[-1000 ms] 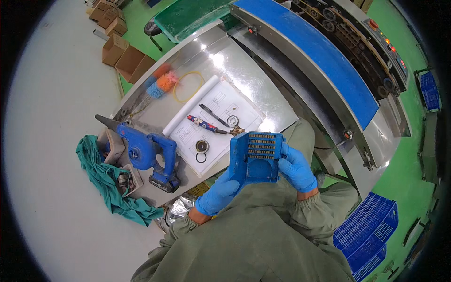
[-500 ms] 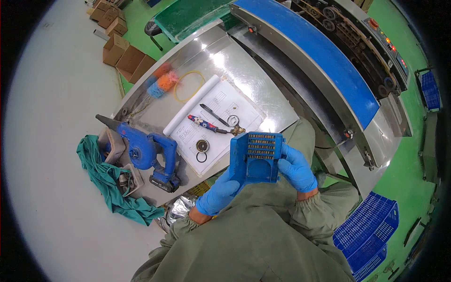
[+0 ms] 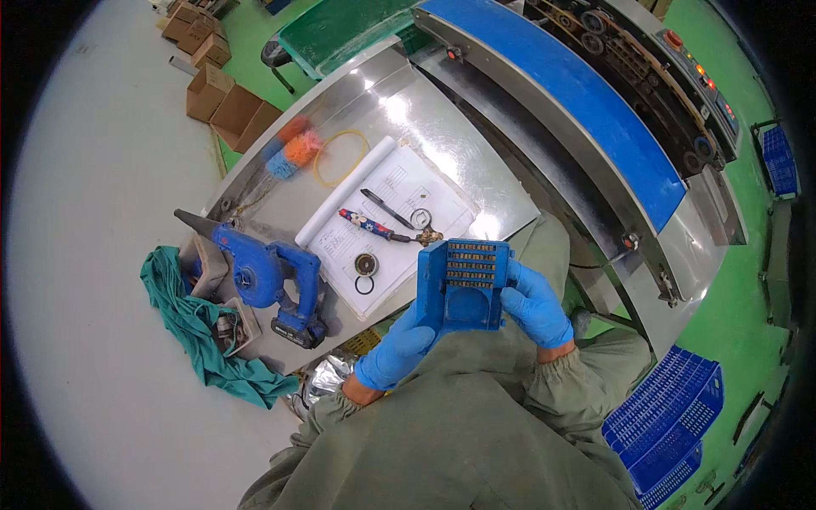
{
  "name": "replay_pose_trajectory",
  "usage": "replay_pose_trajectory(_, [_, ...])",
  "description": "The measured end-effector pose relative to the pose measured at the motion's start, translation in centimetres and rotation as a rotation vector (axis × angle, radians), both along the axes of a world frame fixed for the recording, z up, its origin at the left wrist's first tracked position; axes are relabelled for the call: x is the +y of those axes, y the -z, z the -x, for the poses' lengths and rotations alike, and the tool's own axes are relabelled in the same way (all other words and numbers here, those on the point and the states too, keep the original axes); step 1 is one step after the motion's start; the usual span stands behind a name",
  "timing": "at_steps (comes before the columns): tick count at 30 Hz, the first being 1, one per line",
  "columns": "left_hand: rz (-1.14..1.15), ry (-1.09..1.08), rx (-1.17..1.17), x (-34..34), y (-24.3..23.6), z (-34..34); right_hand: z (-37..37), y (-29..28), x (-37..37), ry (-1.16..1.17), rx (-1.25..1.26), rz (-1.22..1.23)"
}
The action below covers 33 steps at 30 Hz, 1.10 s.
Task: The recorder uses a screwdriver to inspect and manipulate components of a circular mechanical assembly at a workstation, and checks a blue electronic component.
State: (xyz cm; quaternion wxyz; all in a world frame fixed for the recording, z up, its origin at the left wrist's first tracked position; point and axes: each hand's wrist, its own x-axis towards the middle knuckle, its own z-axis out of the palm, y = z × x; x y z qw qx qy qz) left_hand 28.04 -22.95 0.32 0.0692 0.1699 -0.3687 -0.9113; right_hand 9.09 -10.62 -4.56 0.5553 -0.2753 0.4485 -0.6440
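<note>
My left hand (image 3: 395, 355) and my right hand (image 3: 535, 304), both in blue gloves, hold an open blue plastic case (image 3: 472, 306) by its sides; its upper half has rows of small brass-coloured pieces. Just beyond it, on white papers (image 3: 408, 174), lie a black pen (image 3: 387, 204), a flower-patterned handled tool (image 3: 365, 224), small rings (image 3: 421, 219) and a round dark part (image 3: 365, 265) with a black ring below. A blue blower (image 3: 259, 276) lies left of the papers, beside two small tubs (image 3: 242, 338) and a green cloth (image 3: 178, 319).
The steel table (image 3: 459, 153) carries colourful fluffy dusters (image 3: 297, 149) and a yellow loop (image 3: 331, 183). To the right runs a machine with a blue belt (image 3: 578, 85) and rollers. Cardboard boxes (image 3: 238, 110) stand back left, blue crates (image 3: 659, 408) lower right, a green tub (image 3: 340, 30) behind.
</note>
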Motion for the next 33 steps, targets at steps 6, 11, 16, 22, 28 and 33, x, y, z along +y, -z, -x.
replay_pose_trajectory(6, [0.185,0.027,-0.059,0.0,0.0,0.3,-0.2,-0.6,-0.1,-0.004,0.033,-0.008])
replay_pose_trajectory(11, [0.514,-0.045,-0.309,0.7,-0.7,1.5,-1.6,-1.1,-0.8,0.000,-0.014,-0.033])
replay_pose_trajectory(16, [0.673,-0.128,-0.376,0.5,0.8,1.5,-2.8,-0.7,-1.8,0.023,-0.039,-0.131])
replay_pose_trajectory(22, [0.688,-0.249,-0.354,-0.1,0.7,0.3,-4.8,-1.8,-3.6,0.038,0.168,-0.267])
replay_pose_trajectory(28, [0.884,-0.344,-0.496,-2.6,-1.3,-3.6,-7.2,-3.0,-7.5,-0.028,0.181,-0.193])
replay_pose_trajectory(33, [0.492,-0.543,-0.429,-6.0,-2.3,-10.0,-11.7,-5.8,-12.5,-0.221,0.264,-0.119])
